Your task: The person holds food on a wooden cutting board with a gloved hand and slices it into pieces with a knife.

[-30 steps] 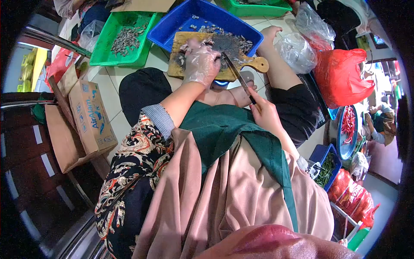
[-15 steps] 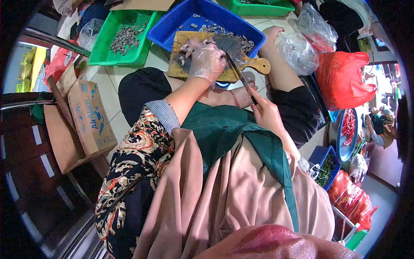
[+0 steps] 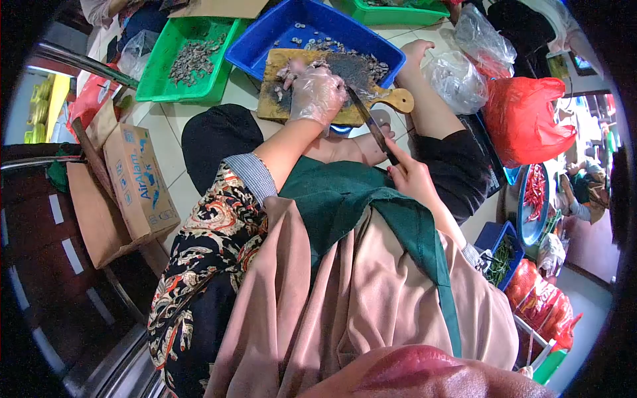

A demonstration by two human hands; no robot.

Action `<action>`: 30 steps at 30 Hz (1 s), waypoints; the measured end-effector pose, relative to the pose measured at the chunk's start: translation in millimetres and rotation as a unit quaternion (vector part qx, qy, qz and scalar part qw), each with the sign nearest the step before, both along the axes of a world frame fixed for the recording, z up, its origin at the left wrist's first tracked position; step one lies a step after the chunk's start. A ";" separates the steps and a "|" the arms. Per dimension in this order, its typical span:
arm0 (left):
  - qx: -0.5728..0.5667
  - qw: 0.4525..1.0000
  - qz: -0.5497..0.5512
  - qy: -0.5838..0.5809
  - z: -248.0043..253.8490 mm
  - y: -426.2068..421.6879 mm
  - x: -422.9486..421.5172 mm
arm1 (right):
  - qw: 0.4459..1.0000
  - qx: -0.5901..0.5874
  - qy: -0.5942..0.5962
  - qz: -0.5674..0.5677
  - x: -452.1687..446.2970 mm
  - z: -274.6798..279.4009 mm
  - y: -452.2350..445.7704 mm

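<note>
Slim-bladed knife (image 3: pixel 368 118) slightly farther back

A left hand in a clear plastic glove (image 3: pixel 315 96) covers part of a rectangular, dark-stained wooden chopping board (image 3: pixel 277 109), soft pinkish-grey pieces (image 3: pixel 284 74) beside its fingers. Just right of them slants a long, dark-bladed knife (image 3: pixel 367 119) (its handle gripped in the bare right hand (image 3: pixel 410 176)). Beyond the gloved fingers sits a deep blue plastic tray (image 3: pixel 282 23).
</note>
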State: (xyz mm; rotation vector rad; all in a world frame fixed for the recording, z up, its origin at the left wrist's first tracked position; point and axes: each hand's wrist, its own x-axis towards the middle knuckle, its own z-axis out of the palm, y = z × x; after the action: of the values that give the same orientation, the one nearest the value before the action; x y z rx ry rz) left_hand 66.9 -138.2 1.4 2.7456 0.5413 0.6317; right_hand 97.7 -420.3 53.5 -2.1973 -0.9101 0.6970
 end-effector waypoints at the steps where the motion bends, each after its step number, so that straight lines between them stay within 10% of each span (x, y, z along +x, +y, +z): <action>1: 0.001 1.000 0.002 0.001 0.3 -0.3 0.2 | 1.000 0.008 -0.001 0.000 -0.4 1.6 -2.7; 30: -0.037 0.999 0.013 -0.031 10.7 10.3 -42.6 | 0.997 -0.012 -0.049 0.056 13.8 24.4 12.5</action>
State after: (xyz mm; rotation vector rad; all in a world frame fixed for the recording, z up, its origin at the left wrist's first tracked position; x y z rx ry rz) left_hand 24.3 -127.9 12.2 2.6445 0.5748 0.6879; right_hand 111.5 -407.8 77.9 -2.2309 -1.0875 0.6603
